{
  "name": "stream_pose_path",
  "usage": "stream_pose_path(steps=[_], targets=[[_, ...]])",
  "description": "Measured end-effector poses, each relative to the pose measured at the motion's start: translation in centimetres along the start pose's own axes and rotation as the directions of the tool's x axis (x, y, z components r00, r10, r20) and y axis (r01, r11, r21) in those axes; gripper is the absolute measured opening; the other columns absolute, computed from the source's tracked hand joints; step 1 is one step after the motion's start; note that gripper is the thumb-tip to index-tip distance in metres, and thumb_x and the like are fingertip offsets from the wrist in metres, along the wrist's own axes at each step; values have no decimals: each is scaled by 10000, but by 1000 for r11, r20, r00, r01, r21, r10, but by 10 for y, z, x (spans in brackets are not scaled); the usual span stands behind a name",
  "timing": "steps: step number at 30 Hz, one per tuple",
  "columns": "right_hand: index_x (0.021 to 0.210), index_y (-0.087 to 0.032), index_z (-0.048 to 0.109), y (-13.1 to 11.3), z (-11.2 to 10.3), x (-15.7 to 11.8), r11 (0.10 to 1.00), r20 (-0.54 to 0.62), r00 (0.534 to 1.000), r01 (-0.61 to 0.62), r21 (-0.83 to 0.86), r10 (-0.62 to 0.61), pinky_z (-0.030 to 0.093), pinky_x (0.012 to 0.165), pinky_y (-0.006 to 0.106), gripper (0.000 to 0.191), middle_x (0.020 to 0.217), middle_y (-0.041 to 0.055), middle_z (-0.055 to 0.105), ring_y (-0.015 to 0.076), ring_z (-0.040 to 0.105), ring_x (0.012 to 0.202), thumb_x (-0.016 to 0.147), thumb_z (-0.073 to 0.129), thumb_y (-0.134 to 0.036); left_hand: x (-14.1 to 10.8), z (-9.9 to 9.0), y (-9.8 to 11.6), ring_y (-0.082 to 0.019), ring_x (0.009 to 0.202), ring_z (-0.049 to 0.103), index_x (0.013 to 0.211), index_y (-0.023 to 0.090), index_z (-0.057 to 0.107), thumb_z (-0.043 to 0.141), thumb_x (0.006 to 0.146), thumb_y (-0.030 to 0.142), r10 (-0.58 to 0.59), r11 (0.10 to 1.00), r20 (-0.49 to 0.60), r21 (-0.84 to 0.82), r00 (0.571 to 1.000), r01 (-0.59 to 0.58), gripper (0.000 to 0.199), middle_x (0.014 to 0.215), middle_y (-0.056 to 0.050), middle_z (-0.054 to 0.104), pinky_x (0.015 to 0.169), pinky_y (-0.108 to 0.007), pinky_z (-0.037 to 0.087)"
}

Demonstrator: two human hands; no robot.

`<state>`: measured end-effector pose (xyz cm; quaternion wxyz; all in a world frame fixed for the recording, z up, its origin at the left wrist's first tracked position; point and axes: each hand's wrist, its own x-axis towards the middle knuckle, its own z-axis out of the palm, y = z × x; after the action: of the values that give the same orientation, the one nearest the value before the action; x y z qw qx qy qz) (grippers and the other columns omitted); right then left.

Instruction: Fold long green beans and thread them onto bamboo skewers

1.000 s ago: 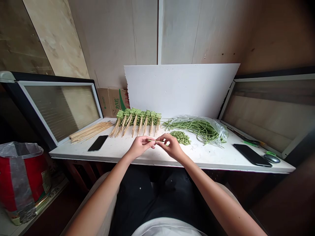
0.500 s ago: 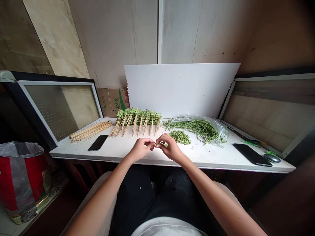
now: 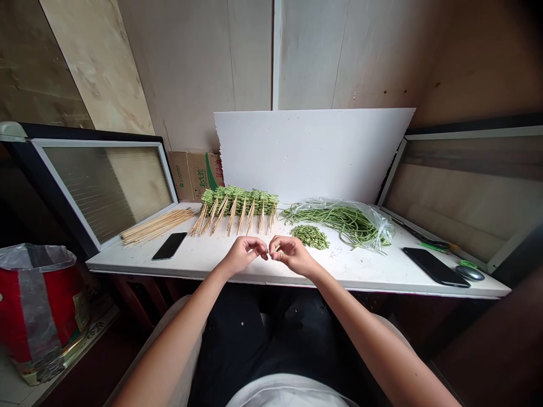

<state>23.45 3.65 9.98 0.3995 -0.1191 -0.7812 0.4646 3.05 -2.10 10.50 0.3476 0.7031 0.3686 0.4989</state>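
My left hand (image 3: 245, 254) and my right hand (image 3: 293, 255) meet fingertip to fingertip above the table's front edge. A short piece of green bean (image 3: 277, 247) is pinched in my right fingers. The fingers of my left hand are curled into a pinch, and whatever is between them is too small to make out. Behind my right hand lies a pile of cut bean pieces (image 3: 311, 237). Long green beans (image 3: 345, 221) spill from a clear plastic bag (image 3: 384, 223) farther back. At the back left, bean skewers (image 3: 241, 202) are stacked with their sticks pointing toward me.
Loose bamboo sticks (image 3: 155, 225) and a phone (image 3: 169, 246) lie on the left of the white table (image 3: 203, 260). A black phone (image 3: 432, 266) and a rounded dark object (image 3: 469, 273) are at the right. A white board (image 3: 316, 152) and a cardboard box (image 3: 190, 174) stand behind.
My right hand has turned slightly and lowered, its fingers curling more. The green piece shows less between the hands. The piles and skewers look the same.
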Motion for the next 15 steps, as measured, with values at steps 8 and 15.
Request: stream_pose_path(steps=[8,15], targets=[[942,-187,734,-3,-1,2,987,-188,973,-149,-58,136,504,609,276,381,923,73,737,162,636,722,839,765,-553,3,-6,-9,-224,774,738,913,169,559,614,932,658,-165,944,-34,-297,986,147,492,775,-88,748,924,-421,539],[1012,-204,774,7,0,2,982,-178,973,-167,-87,150,529,619,287,374,1051,95,776,176,681,744,860,741,-545,4,-7,-15,-131,683,598,938,140,711,704,892,594,-210,967,-181,-181,961,177,456,720,-14,628,760,-282,509]])
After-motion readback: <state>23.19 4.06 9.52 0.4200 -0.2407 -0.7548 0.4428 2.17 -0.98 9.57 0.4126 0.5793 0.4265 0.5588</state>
